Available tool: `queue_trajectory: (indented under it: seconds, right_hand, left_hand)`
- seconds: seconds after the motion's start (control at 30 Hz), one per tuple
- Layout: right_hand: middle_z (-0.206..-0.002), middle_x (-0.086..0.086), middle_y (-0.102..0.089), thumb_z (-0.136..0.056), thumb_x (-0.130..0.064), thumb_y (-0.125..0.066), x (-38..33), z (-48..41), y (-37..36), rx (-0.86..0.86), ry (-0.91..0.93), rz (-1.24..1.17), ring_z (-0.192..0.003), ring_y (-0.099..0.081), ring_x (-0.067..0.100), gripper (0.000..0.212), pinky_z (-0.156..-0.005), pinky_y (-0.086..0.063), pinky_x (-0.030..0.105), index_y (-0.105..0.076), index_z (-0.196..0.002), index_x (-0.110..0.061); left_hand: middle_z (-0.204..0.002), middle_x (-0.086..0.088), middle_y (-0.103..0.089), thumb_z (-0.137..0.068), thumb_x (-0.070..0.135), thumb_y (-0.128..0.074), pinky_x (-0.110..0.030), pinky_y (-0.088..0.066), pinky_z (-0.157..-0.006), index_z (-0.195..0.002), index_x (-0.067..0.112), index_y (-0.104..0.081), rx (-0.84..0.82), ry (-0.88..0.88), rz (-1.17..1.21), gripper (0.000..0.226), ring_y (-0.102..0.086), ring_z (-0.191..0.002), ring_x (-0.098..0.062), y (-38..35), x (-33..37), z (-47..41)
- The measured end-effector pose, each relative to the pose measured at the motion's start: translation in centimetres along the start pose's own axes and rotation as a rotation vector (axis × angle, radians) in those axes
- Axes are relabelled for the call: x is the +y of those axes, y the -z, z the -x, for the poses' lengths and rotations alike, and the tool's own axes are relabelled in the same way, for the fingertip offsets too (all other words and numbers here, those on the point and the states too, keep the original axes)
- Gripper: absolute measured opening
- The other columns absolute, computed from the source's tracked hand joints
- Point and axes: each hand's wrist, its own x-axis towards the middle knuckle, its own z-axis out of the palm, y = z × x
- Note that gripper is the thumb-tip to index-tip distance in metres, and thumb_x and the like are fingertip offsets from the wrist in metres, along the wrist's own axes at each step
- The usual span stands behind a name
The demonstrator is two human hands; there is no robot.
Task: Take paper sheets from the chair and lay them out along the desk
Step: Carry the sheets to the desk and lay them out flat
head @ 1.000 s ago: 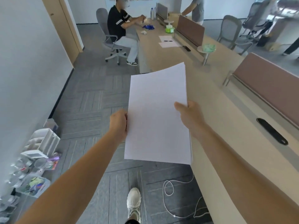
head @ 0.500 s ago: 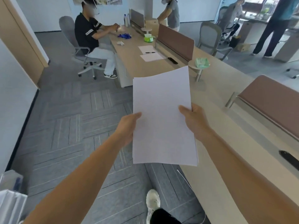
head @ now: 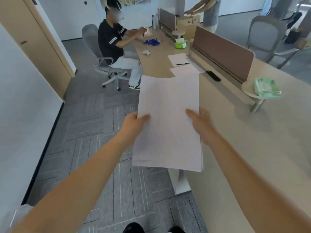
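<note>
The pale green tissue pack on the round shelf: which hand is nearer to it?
Right. The right hand grips the right edge of the white paper stack, toward the pale green tissue pack; the left hand grips the left edge, farther off.

Bare left forearm (head: 87, 182) and right forearm (head: 249, 185), dark trouser legs (head: 133, 228) below

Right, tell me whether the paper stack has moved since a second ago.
Yes. The paper stack has travelled forward along the desk: its far edge now overlaps the nearer laid sheet, which was well ahead before.
</note>
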Motion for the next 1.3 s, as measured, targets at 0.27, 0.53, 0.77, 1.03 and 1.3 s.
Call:
queue_trajectory:
  seconds: [0.27,0.53,0.77,1.03,1.3]
  right_hand:
    - [-0.112,0.008,-0.07,-0.095,-0.018,-0.061,-2.7,-16.1,-10.6,0.028,-0.016,-0.044,-0.1,-0.067,0.024,0.021,-0.094,-0.052,0.043,-0.064,-0.113,-0.007]
    - [-0.11,0.003,-0.069,-0.097,-0.024,-0.059,-6.8,-28.4,-16.8,0.171,-0.085,-0.067,-0.099,-0.067,0.023,0.02,-0.093,-0.053,0.042,-0.06,-0.115,-0.015]
    - [-0.09,-0.004,-0.067,-0.099,-0.016,-0.054,-7.6,-37.6,-17.6,0.248,-0.116,-0.103,-0.079,-0.065,0.013,0.013,-0.074,-0.053,0.03,-0.06,-0.089,-0.022]
    - [-0.1,0.001,-0.072,-0.096,-0.029,-0.062,-3.4,-52.6,-13.8,0.367,-0.201,-0.202,-0.088,-0.069,0.02,0.022,-0.085,-0.055,0.038,-0.068,-0.11,-0.013]
    - [-0.093,0.002,-0.077,-0.082,-0.023,-0.08,-1.4,-59.5,-7.8,0.705,-0.172,-0.436,-0.083,-0.074,0.019,0.019,-0.073,-0.059,0.034,-0.074,-0.094,-0.01]
  left_hand:
    - [-0.1,-0.008,-0.074,-0.094,0.028,-0.064,-0.048,-0.057,-0.085,-0.095,0.011,-0.07,-0.055,0.004,0.07,0.018,-0.071,-0.089,-0.029,4.2,0.2,-19.2]
    - [-0.098,-0.007,-0.073,-0.094,0.024,-0.063,-0.042,-0.057,-0.079,-0.091,0.016,-0.07,-0.202,-0.052,0.063,0.011,-0.067,-0.085,-0.023,6.4,4.4,-37.0]
    - [-0.084,-0.003,-0.067,-0.095,0.019,-0.06,-0.029,-0.05,-0.065,-0.083,0.011,-0.066,-0.316,-0.026,0.019,0.015,-0.062,-0.074,-0.018,3.3,6.4,-48.2]
    - [-0.086,-0.002,-0.074,-0.094,0.024,-0.066,-0.029,-0.056,-0.066,-0.089,0.015,-0.071,-0.504,-0.058,-0.111,0.012,-0.069,-0.074,-0.018,-6.5,9.3,-63.7]
    - [-0.091,-0.009,-0.071,-0.072,0.041,-0.081,-0.05,-0.054,-0.088,-0.094,-0.008,-0.068,-0.811,-0.137,-0.324,0.055,-0.067,-0.081,-0.027,-18.3,12.6,-74.1]
